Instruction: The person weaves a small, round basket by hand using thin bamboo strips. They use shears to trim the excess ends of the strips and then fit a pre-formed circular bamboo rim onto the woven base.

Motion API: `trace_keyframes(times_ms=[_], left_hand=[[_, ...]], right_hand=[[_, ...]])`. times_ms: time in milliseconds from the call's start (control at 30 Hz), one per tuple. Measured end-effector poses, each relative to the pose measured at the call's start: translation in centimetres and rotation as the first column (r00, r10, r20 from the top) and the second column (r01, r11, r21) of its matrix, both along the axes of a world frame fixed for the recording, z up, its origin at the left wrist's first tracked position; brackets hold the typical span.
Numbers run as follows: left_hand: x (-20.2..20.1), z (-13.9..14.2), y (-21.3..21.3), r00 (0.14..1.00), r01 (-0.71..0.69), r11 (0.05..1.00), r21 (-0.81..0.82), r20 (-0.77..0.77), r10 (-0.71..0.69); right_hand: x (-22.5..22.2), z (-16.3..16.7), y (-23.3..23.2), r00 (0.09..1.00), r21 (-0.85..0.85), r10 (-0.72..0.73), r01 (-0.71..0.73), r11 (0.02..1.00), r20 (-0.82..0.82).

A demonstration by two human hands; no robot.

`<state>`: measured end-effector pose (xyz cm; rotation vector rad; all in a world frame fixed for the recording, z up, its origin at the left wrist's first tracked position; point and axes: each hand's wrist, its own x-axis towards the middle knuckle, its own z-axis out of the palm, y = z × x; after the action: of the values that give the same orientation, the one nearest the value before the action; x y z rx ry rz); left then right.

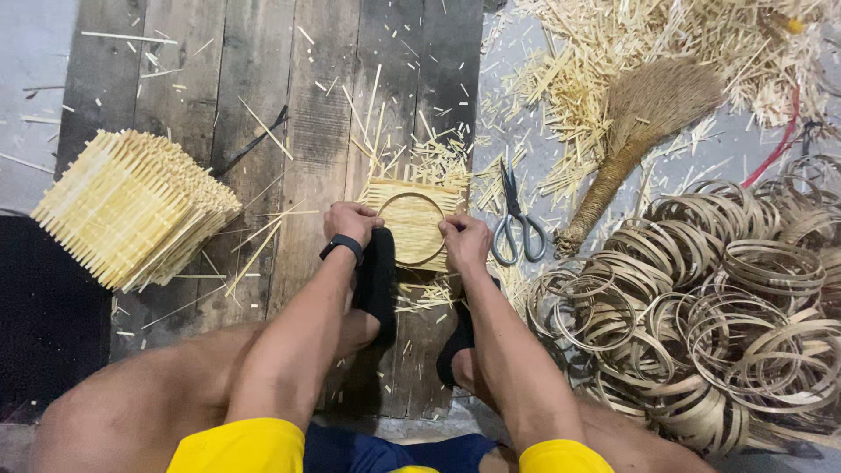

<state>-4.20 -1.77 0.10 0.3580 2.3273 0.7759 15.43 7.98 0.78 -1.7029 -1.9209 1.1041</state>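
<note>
The left hand (352, 221) and right hand (464, 240) pinched the edges of a woven mat (413, 221) with a bamboo ring (412, 229) on it, lying on the planks (315, 114). Scissors (515, 229) lay just beside; a ring pile (710, 298) right.

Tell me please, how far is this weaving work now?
Done: a stack of finished slat mats lies at the person's left. In hand: the left hand and right hand press a thin bamboo ring onto one square slat mat on the wooden boards; scissors lie beside it. Left: a large heap of loose rings at the right and loose slats above, still unused.
</note>
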Motion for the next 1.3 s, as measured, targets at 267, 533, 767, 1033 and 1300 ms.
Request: trace_keyframes(times_ms=[267, 533, 767, 1033, 1300], left_hand=[[0.2, 0.1, -0.8, 0.996, 0.063, 0.986, 0.152, -0.070, -0.053], [-0.6, -1.6, -0.9, 0.999, 0.027, 0.973, 0.228, 0.040, -0.037], [-0.4, -1.6, 1.7, 0.870, -0.055, 0.717, 0.695, 0.385, -0.306], [1.5, -2.7, 4.2, 0.629, 0.748, 0.579, 0.325, -0.623, -0.465], [2.1, -4.4, 4.0, 0.743, 0.655, 0.621, 0.431, -0.520, -0.422]], right_hand=[[0.1, 0.8, 0.3, 0.999, -0.034, 0.040, -0.041, 0.999, -0.024], [0.2, 1.4, 1.7, 0.991, -0.061, 0.131, -0.129, 0.990, 0.021], [-1.8, 3.9, -3.3, 0.998, 0.100, -0.067, 0.068, 0.993, -0.006], [-3.7, 1.4, -10.7, 0.836, -0.708, -0.519, 0.257, 0.658, -0.179], [-3.2, 1.3, -11.2, 0.910, -0.464, -0.311, 0.158, 0.872, -0.273]])
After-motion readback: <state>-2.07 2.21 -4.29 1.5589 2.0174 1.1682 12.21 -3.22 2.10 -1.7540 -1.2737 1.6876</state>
